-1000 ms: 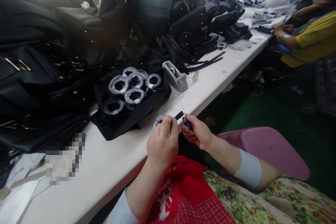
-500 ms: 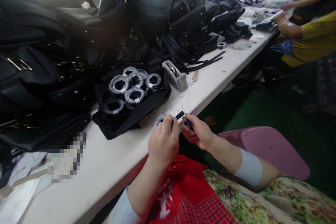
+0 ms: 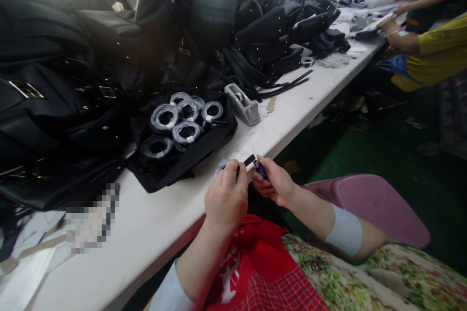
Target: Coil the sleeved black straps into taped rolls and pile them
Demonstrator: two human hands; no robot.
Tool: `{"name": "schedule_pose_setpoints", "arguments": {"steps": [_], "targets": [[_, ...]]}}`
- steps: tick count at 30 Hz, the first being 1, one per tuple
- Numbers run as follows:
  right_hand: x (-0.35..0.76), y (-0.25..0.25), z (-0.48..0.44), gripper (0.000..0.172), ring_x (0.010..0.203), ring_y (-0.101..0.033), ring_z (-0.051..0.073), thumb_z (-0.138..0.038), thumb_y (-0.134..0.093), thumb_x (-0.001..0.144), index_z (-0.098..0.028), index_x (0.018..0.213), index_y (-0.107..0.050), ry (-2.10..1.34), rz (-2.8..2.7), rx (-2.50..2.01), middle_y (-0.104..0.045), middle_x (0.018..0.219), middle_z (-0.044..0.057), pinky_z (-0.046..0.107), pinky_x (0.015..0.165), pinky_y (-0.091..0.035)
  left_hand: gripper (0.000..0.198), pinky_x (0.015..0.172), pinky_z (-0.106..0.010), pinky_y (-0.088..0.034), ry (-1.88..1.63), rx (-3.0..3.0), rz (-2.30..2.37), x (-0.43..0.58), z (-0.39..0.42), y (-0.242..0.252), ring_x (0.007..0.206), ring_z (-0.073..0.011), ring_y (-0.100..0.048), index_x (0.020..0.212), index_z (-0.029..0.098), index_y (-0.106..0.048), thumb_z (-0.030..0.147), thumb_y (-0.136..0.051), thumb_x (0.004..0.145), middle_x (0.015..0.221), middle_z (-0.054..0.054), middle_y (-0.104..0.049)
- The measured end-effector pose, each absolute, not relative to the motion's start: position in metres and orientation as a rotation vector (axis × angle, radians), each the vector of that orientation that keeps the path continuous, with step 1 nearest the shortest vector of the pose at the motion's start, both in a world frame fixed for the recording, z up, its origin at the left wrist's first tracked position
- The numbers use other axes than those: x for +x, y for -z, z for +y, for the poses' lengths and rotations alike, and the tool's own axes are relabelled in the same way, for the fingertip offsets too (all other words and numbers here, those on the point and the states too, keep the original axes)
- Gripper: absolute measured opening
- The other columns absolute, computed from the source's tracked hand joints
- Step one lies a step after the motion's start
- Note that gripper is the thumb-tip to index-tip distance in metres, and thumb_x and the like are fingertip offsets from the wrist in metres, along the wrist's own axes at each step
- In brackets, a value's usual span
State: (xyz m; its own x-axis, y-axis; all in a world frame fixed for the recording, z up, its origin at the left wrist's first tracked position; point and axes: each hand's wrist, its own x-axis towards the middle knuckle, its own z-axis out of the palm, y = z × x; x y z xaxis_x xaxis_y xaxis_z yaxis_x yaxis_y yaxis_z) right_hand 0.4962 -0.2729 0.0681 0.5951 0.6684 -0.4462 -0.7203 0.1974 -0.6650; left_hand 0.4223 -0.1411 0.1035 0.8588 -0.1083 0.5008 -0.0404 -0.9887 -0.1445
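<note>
My left hand [image 3: 226, 197] is closed around a black strap [image 3: 249, 160], whose flat end sticks out to the right past the fingers. Part of a coil wrapped in clear plastic [image 3: 221, 165] shows behind that hand; most of it is hidden. A blue lighter [image 3: 260, 170] is gripped in my right hand [image 3: 274, 182], its metal top pointing up and left, close by the strap's end. I cannot make out a flame. Both hands are just in front of the white table's edge.
Several plastic-wrapped strap coils [image 3: 187, 132] lie on black fabric [image 3: 156, 177] on the white table [image 3: 171, 223]. A grey tape dispenser [image 3: 242, 105] stands beside them. Black bags [image 3: 204, 14] are piled behind. A pink chair [image 3: 379, 209] and a co-worker's yellow sleeve [image 3: 443, 43] are at right.
Both hands keep nearly the same pose, with the lighter beside the strap's end. The whole view has shifted very slightly.
</note>
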Motion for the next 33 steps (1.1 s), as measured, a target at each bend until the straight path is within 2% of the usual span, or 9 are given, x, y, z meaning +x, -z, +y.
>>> {"name": "schedule_pose_setpoints", "arguments": {"steps": [5, 16, 22, 25, 29, 31, 33], "targets": [[0.493, -0.068, -0.271, 0.058, 0.031, -0.012, 0.003, -0.066, -0.035, 0.089, -0.019, 0.055, -0.04, -1.005, 0.053, -0.942, -0.024, 0.037, -0.01, 0.014, 0.03, -0.009, 0.026, 0.063, -0.029, -0.044, 0.797, -2.931, 0.126, 0.422, -0.14, -0.102, 0.079, -0.0191, -0.063, 0.109, 0.018, -0.067, 0.02, -0.046, 0.095, 0.107, -0.01, -0.067], [0.493, -0.071, -0.269, 0.053, 0.03, -0.01, 0.003, -0.055, -0.031, 0.093, -0.019, 0.054, -0.038, -1.023, 0.12, -0.927, -0.023, 0.037, -0.01, 0.014, 0.029, -0.009, 0.025, 0.062, -0.029, -0.042, 0.787, -2.954, 0.117, 0.422, -0.139, -0.102, 0.077, -0.0188, -0.062, 0.108, 0.019, -0.068, 0.02, -0.047, 0.094, 0.107, -0.01, -0.066], [0.493, -0.071, -0.269, 0.057, 0.03, -0.01, 0.003, -0.057, -0.029, 0.094, -0.018, 0.054, -0.039, -1.048, 0.118, -0.923, -0.023, 0.036, -0.01, 0.014, 0.03, -0.007, 0.023, 0.061, -0.03, -0.041, 0.814, -2.945, 0.145, 0.421, -0.14, -0.099, 0.075, -0.0197, -0.062, 0.106, 0.017, -0.068, 0.018, -0.05, 0.093, 0.105, -0.01, -0.067], [0.492, -0.069, -0.269, 0.061, 0.031, -0.011, 0.004, -0.066, -0.026, 0.092, -0.019, 0.056, -0.042, -1.057, 0.07, -0.914, -0.023, 0.037, -0.01, 0.016, 0.03, -0.007, 0.022, 0.061, -0.03, -0.042, 0.811, -2.988, 0.139, 0.421, -0.141, -0.1, 0.075, -0.0196, -0.062, 0.105, 0.018, -0.069, 0.018, -0.051, 0.092, 0.105, -0.01, -0.067], [0.495, -0.067, -0.275, 0.058, 0.033, -0.013, 0.004, -0.069, -0.042, 0.085, -0.018, 0.059, -0.045, -0.859, -0.034, -1.076, -0.025, 0.04, -0.01, 0.017, 0.033, -0.008, 0.019, 0.066, -0.029, -0.045, 0.781, -3.381, -0.005, 0.428, -0.131, -0.11, 0.083, -0.0202, -0.063, 0.094, 0.02, -0.073, 0.02, -0.055, 0.089, 0.104, -0.01, -0.065], [0.498, -0.066, -0.281, 0.049, 0.036, -0.018, 0.004, -0.062, -0.056, 0.082, -0.017, 0.064, -0.051, -0.611, -0.116, -1.204, -0.029, 0.043, -0.01, 0.017, 0.036, -0.011, 0.013, 0.069, -0.028, -0.047, 0.592, -3.831, -0.096, 0.432, -0.118, -0.115, 0.082, -0.019, -0.063, 0.08, 0.019, -0.074, 0.024, -0.062, 0.084, 0.094, -0.007, -0.065], [0.501, -0.064, -0.285, 0.048, 0.039, -0.023, 0.004, -0.061, -0.057, 0.083, -0.016, 0.069, -0.056, -0.469, -0.183, -1.274, -0.033, 0.046, -0.008, 0.018, 0.038, -0.013, 0.016, 0.06, -0.024, -0.045, -0.028, -4.357, -0.258, 0.433, -0.103, -0.117, 0.067, -0.0153, -0.061, 0.073, 0.016, -0.071, 0.03, -0.068, 0.078, 0.078, -0.005, -0.063]]}}
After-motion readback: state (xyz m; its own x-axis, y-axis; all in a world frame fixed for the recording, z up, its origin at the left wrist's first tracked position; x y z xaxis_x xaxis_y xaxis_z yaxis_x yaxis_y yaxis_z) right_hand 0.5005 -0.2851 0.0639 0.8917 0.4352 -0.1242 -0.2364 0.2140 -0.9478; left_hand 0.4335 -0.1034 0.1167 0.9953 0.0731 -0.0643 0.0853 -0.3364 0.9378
